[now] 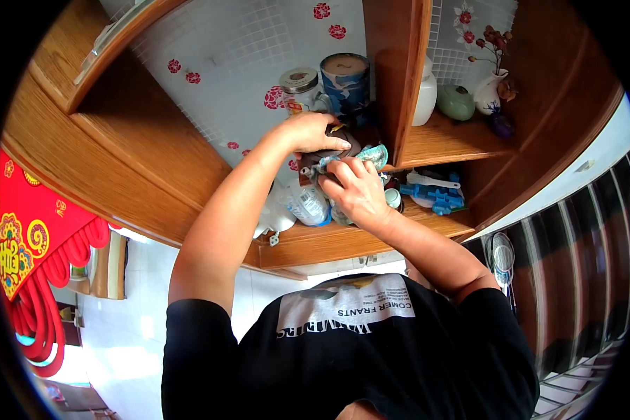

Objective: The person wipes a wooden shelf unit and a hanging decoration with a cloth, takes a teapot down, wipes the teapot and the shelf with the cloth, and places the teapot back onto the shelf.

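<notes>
My left hand is closed over a dark brown, rounded object, with the thumb along its near side. Just below it, my right hand has its fingers bent around a crumpled grey-blue cloth pressed against that brown object. A teal patterned piece shows past the right knuckles; whether it belongs to the cloth I cannot tell. The brown object's exact kind is hidden by my fingers. Behind the hands stand a glass jar with a metal lid and a blue-and-white canister.
On the lower shelf are a clear plastic bag, a white rounded vessel, a small pale cup and blue plastic items. A wooden divider rises at right, beside a white bottle, a green pot and a flower vase.
</notes>
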A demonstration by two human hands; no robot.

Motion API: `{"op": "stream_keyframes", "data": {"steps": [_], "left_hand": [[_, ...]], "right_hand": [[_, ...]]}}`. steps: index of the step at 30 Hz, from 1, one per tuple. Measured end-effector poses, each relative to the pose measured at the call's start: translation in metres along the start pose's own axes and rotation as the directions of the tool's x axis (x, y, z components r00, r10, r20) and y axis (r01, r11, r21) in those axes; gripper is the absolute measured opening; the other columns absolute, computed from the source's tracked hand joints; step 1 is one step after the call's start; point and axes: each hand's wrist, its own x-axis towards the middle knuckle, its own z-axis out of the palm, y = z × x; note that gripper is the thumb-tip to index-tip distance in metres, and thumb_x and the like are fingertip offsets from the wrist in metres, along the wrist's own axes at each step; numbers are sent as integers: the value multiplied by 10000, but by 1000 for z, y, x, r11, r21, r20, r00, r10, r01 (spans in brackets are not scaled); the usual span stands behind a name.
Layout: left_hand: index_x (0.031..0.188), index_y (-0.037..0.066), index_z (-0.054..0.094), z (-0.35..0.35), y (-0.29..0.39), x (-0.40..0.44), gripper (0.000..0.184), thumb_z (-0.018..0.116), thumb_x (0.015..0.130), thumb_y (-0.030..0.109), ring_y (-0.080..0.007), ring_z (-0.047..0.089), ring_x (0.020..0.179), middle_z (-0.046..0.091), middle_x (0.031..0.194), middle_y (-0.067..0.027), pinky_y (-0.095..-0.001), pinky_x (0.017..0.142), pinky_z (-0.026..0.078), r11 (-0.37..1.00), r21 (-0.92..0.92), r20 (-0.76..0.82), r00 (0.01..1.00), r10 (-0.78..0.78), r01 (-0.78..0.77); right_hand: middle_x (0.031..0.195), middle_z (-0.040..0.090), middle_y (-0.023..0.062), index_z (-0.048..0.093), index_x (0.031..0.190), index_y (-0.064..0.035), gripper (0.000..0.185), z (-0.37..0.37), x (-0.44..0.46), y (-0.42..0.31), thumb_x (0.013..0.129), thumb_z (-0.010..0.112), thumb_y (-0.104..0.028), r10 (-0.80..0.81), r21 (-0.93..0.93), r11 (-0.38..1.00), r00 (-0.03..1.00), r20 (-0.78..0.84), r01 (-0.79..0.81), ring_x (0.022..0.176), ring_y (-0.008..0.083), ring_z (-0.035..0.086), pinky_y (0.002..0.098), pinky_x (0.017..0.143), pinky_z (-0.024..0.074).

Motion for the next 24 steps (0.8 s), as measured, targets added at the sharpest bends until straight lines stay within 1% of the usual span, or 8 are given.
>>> {"op": "stream_keyframes", "data": {"steps": [1,3,6,9,15,18,20,24], "left_hand": [[1197,83,531,1,-2,1,690,644,690,537,-300,549,1045,566,1143,-169,-376,872,442,1000,-4,-2,1000,-5,5],[1196,61,507,6,-7,5,658,652,721,493,-300,610,916,591,1076,-183,-374,673,536,996,22,-59,995,83,-82],[1165,61,529,12,-11,8,667,630,715,542,-320,585,965,590,1078,-184,-389,790,488,995,68,-120,990,79,-71],[1135,65,549,11,-6,5,679,591,714,596,-328,571,987,591,1076,-185,-387,844,451,998,69,-118,993,23,-14],[1100,61,564,15,1,5,700,551,713,644,-330,575,972,605,1036,-181,-387,816,462,988,134,-176,983,-51,75],[1085,59,568,12,2,7,698,546,713,649,-331,577,965,610,1022,-178,-392,813,463,988,147,-147,989,-33,54],[1072,64,573,12,5,7,696,542,710,658,-334,578,960,614,1010,-176,-395,811,463,982,174,-118,991,-57,77],[1081,62,566,11,5,4,711,528,712,669,-341,576,962,610,1017,-180,-400,807,462,986,155,-151,987,-45,69]], "right_hand": [[969,506,15,578,782,-153,116,-2,-5,1,686,532,-199,-47,-8,999,997,59,48,900,180,475,322,692,352],[975,504,10,584,794,-148,131,2,-18,5,685,531,-198,-105,-22,994,992,76,107,921,176,473,320,697,354],[995,498,0,600,825,-131,174,9,-33,14,672,541,-189,-135,-19,990,987,85,137,967,170,468,320,716,363],[985,500,10,609,829,-143,180,5,-46,25,659,558,-171,-24,21,1000,991,132,22,951,190,470,320,748,379],[968,518,82,603,875,-90,266,-21,-27,14,612,615,-52,319,275,919,944,-89,-284,912,284,504,375,791,424],[1007,518,97,606,891,-101,294,-11,-19,8,608,619,-26,251,298,932,960,-121,-206,954,292,505,374,816,424],[1025,507,109,591,881,-93,347,2,-39,14,555,617,25,159,251,959,983,-91,-132,966,311,501,375,831,422],[1069,476,132,569,874,-71,400,5,-70,21,513,597,101,372,334,868,927,51,-367,1008,337,472,381,864,416]]}}
